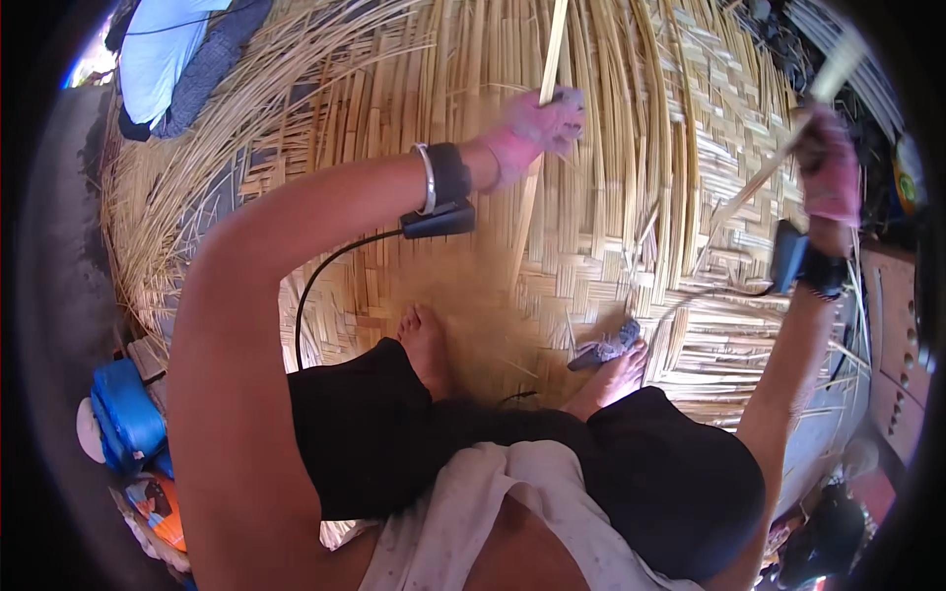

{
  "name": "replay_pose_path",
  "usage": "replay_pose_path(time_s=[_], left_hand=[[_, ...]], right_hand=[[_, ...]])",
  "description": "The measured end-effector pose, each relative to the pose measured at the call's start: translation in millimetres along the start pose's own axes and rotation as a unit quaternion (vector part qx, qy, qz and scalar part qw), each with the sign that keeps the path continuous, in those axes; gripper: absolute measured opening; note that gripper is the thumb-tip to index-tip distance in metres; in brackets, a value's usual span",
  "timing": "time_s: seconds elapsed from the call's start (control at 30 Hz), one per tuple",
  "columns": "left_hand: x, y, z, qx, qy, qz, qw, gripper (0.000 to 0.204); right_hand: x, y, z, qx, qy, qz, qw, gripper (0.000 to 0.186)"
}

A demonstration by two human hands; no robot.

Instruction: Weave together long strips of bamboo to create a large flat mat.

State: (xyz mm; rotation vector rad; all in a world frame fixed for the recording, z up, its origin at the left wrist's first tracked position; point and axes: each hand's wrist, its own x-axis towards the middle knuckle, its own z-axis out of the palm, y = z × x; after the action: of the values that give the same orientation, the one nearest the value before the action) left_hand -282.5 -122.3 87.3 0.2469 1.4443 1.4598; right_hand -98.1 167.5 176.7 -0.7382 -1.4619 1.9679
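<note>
My left hand (537, 130), in a pink glove, is closed round a long pale bamboo strip (554, 54). That strip runs up past the top edge and down below my fist over the mat. My right hand (831, 167), also in a pink glove, is raised at the far right and smeared by motion. Its fingers look closed on another bamboo strip (751, 189), which slants down toward the mat. Under both hands spreads a large woven bamboo mat (576, 286), with many loose strip ends at its left and far sides.
My bare feet rest on the mat. Beside the right one lies a small grey, cloth-wrapped object (613, 343). A blue bag (130, 414) sits at the left, light blue cloth (163, 64) at the far left. A brown panel with holes (895, 340) stands at the right.
</note>
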Motion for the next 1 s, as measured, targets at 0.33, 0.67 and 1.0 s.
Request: replay_pose_path(time_s=[0.33, 0.67, 1.0], left_hand=[[2, -12, 10, 0.088, -0.119, -0.047, 0.988, 0.037], [32, -58, -6, 0.027, -0.043, -0.123, 0.991, 0.035], [34, -34, 15, 0.037, -0.129, -0.094, 0.987, 0.04]], right_hand=[[-100, 153, 78, -0.232, -0.207, 0.291, 0.905, 0.026], [-96, 210, 59, -0.115, -0.142, 0.391, 0.902, 0.031], [-88, 201, 53, -0.311, -0.337, 0.263, 0.849, 0.02]])
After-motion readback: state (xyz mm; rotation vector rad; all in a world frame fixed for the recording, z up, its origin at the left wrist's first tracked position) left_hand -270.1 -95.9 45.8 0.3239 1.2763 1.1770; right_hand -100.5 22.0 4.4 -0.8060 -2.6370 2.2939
